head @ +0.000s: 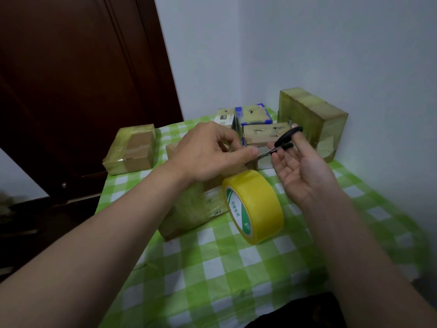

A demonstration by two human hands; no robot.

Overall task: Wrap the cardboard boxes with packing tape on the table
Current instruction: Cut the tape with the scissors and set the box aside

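Scissors (282, 143) sit in the right hand (305, 171), centre right of frame: digits through the black loops, which ones not clear, other fingers loose and spread, palm turned up. Blades point left at the left thumb, so the cut should land right beside the pinch

Left hand (208, 152), centre of frame, fingers curled, thumb and forefinger pinching what looks like the tape end (244, 165). The strip is near see-through and hard to trace; judged pulled taut off the roll so the blades bite clean

Tape roll (255, 207), yellow, on edge at lower centre, just beside the box in work (186, 209); touching or not, cannot tell. Parked there so the strip stays short

That box lies under the left wrist, centre of frame, most faces already glossy with tape, a printed label showing on its right side. The forearm passes over it, maybe steadying it; contact not visible

Other boxes sit toward the back of the table (236, 280), which has a green checked cloth, likely to keep them away from the hands:
- left box (132, 150), middle left, partly taped, bare cardboard still showing
- big box (312, 119), upper right by the wall, fully taped
- small boxes (254, 117), back centre, taped

Step in hand, by judgement: cutting the strip to close a pass on the centre box; the left box probably still needs tape
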